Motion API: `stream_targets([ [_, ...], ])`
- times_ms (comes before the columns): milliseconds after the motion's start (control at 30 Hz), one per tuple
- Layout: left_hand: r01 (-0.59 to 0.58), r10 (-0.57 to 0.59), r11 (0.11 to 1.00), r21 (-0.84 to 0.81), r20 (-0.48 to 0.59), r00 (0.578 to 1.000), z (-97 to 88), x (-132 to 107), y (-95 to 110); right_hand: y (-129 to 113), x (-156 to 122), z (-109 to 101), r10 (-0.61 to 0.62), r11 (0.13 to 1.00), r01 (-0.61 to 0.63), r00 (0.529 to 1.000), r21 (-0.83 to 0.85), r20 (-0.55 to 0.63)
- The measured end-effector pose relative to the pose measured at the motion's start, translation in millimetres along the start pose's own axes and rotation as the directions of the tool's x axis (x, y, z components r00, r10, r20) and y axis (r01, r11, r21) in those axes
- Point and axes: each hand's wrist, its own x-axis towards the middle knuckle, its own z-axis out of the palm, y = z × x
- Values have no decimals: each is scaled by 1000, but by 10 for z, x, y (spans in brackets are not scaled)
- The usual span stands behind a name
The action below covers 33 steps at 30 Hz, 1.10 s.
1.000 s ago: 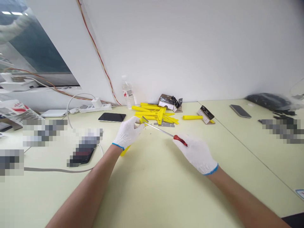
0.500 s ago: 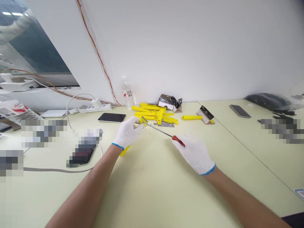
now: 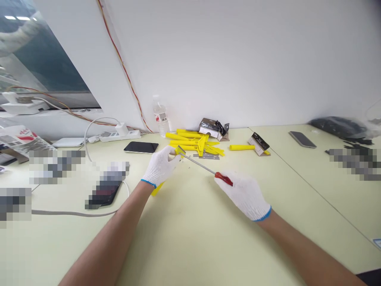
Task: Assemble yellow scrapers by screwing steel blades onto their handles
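My left hand (image 3: 160, 167), in a white knit glove with a blue cuff edge, is closed around a yellow scraper (image 3: 179, 150). The scraper's head sticks out past the fingertips, and the end of its handle shows below my wrist. In my gloved right hand (image 3: 245, 194) is a screwdriver (image 3: 223, 178) with a red handle, gripped with the fingers wrapped round it. Its long metal shaft points up and left, and the tip meets the scraper's head. Small bits (image 3: 189, 167) lie on the table just beneath.
Behind my hands lie several yellow scrapers (image 3: 190, 142), loose blades (image 3: 205, 157) and a black-and-white box (image 3: 208, 127). Another scraper (image 3: 242, 147) lies to the right under a small carton (image 3: 258, 143). A bottle (image 3: 161, 117), phones (image 3: 141, 147) and a power strip (image 3: 120, 135) stand around.
Almost nothing differs. My right hand and the screwdriver handle have shifted very slightly, and the whole view has moved a little; both hands keep their holds.
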Motion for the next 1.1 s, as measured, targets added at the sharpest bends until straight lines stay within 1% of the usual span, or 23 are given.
stream_targets([
  [67,1,-1,1000,20,-7,1000,4,3,-11,-21,-18,7,-57,996,51,996,-70,-75],
  [100,2,-2,1000,24,-7,1000,5,5,-14,-39,-15,-5,-39,999,37,997,-30,-65],
  [167,2,-2,1000,27,-8,1000,5,8,-15,-81,14,-54,90,980,-107,991,170,104],
  [233,-2,2,1000,27,-10,1000,4,11,-15,-107,56,-113,222,883,-347,902,316,370],
  [267,-5,6,1000,31,-11,1000,3,13,-15,-105,74,-135,250,844,-423,854,330,456],
  [300,-7,7,999,36,-10,1000,3,15,-15,-89,85,-146,257,835,-443,839,326,480],
  [333,-8,8,999,40,-7,1000,2,17,-14,-62,90,-145,250,856,-409,863,316,438],
  [367,-8,8,999,43,-3,1000,2,17,-12,-27,89,-131,223,896,-332,911,296,347],
  [433,-4,4,999,35,5,1000,3,16,-7,52,68,-75,124,971,-142,987,195,102],
  [500,4,-4,1000,13,7,1000,5,11,-1,108,37,-16,14,999,-12,997,32,-76],
  [600,8,-8,1000,4,4,1000,8,2,2,107,10,7,-80,991,64,987,-118,-137],
  [633,8,-8,1000,7,5,1000,8,1,2,85,12,-9,-63,995,54,993,-85,-103],
  [700,7,-7,1000,15,5,1000,8,5,1,25,34,-63,43,992,-53,995,117,91],
  [733,7,-7,1000,18,3,1000,8,10,1,-4,50,-94,104,960,-158,968,233,227],
  [767,4,-4,1000,23,-1,1000,7,15,-1,-27,67,-121,153,908,-275,921,318,359],
  [800,-1,1,1000,31,-5,1000,6,22,-3,-41,83,-141,186,854,-374,868,361,460],
  [833,-7,7,999,42,-9,1000,5,28,-5,-44,95,-151,205,822,-429,836,375,509],
  [867,-13,13,998,55,-9,1000,4,33,-7,-36,103,-149,214,820,-432,840,375,499],
  [900,-17,18,998,67,-9,1000,3,36,-9,-18,105,-136,221,848,-391,874,359,432],
  [967,-18,19,996,83,-2,1000,0,35,-9,34,92,-88,182,931,-234,963,280,201],
  [1000,-14,14,997,82,4,1000,-1,32,-6,59,77,-60,126,965,-140,989,220,77],
  [1033,-8,8,997,76,10,1000,0,27,-1,78,60,-36,56,988,-52,998,146,-23],
  [1100,1,-2,998,65,21,1000,4,18,10,90,26,-6,-75,997,73,988,-20,-135],
])
